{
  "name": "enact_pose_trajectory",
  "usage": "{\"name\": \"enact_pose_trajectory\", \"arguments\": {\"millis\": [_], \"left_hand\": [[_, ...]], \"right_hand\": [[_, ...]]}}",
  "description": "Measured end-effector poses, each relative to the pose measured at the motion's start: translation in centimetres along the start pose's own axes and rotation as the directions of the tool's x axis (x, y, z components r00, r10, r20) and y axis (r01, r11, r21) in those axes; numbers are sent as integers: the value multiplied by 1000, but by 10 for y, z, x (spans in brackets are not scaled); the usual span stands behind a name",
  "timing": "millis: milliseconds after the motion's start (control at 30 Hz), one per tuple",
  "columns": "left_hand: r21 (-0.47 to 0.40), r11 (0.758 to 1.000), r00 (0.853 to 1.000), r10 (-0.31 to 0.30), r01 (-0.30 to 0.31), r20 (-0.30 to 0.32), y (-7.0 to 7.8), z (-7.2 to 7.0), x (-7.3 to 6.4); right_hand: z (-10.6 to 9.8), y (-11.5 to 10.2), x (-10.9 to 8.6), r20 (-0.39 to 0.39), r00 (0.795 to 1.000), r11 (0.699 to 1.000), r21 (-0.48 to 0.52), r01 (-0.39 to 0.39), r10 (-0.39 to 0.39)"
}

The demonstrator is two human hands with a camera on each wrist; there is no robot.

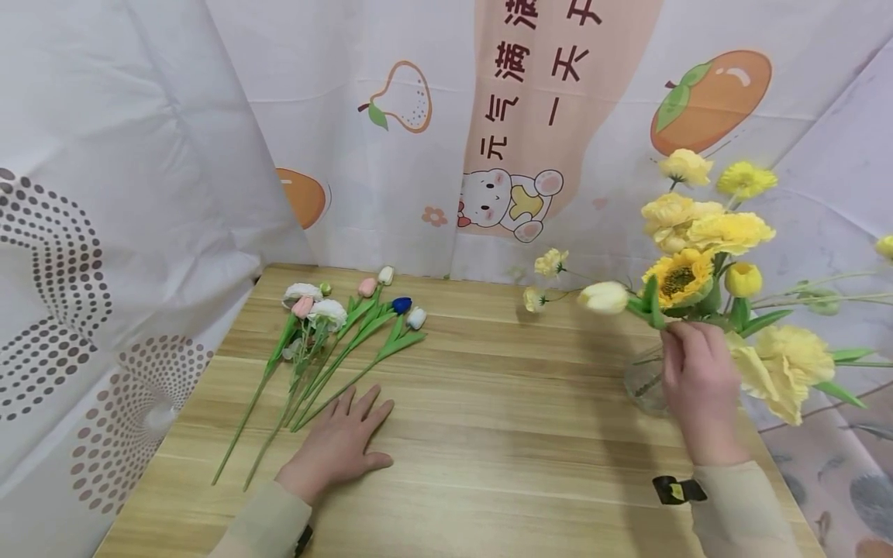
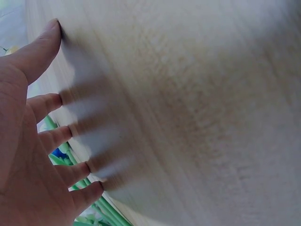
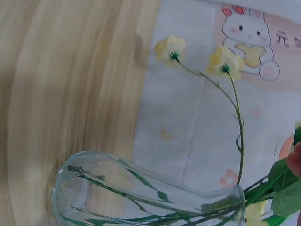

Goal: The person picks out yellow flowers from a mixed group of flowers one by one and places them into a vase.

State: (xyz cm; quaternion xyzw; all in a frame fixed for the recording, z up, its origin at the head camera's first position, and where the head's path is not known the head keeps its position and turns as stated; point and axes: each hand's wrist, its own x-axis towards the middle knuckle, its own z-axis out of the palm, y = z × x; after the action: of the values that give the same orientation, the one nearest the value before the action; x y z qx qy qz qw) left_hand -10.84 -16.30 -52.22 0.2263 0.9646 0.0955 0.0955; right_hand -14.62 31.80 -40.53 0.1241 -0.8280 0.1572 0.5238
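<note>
My left hand point(image 1: 342, 442) rests on the wooden table with fingers spread, fingertips touching the wood beside the lower stems of several artificial tulips. Blue point(image 1: 401, 305), white and pink tulip heads lie toward the back. On the right, my right hand point(image 1: 701, 380) has curled fingers at the green stems and leaves just above a clear glass vase point(image 3: 84, 188), pinching a flower stem there; which flower it belongs to is partly hidden. Around it stand a pale yellow tulip point(image 1: 604, 297), a sunflower point(image 1: 678, 279) and a large yellow bloom point(image 1: 795, 360). Stems show through the glass.
White ranunculus-like flowers point(image 1: 328, 315) and a pink tulip point(image 1: 302, 308) lie at the table's left. A printed cloth point(image 1: 391, 186) hangs behind the table point(image 1: 488, 465). Thin sprigs with small yellow blossoms point(image 1: 551, 263) reach left from the vase.
</note>
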Motion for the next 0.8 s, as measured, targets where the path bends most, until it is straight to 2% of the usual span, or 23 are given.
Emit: {"name": "enact_pose_trajectory", "arguments": {"millis": [100,267,500,633,800], "left_hand": [[-1,1000,1000,-2,2,2,0,0,0],[-13,1000,1000,-3,3,8,1,-2,-1],[-33,999,1000,-4,5,19,1,-3,-1],[-27,1000,1000,-5,5,25,1,-4,-1],[-39,999,1000,0,1,29,1,-7,-2]], "right_hand": [[-3,10,0,13,997,996,-47,-81,81],[-7,22,-2,43,984,978,-125,-166,172],[-9,33,-10,114,951,940,-222,-258,288],[-10,35,-16,125,937,926,-238,-292,327],[-10,37,-25,111,945,936,-212,-280,308]]}}
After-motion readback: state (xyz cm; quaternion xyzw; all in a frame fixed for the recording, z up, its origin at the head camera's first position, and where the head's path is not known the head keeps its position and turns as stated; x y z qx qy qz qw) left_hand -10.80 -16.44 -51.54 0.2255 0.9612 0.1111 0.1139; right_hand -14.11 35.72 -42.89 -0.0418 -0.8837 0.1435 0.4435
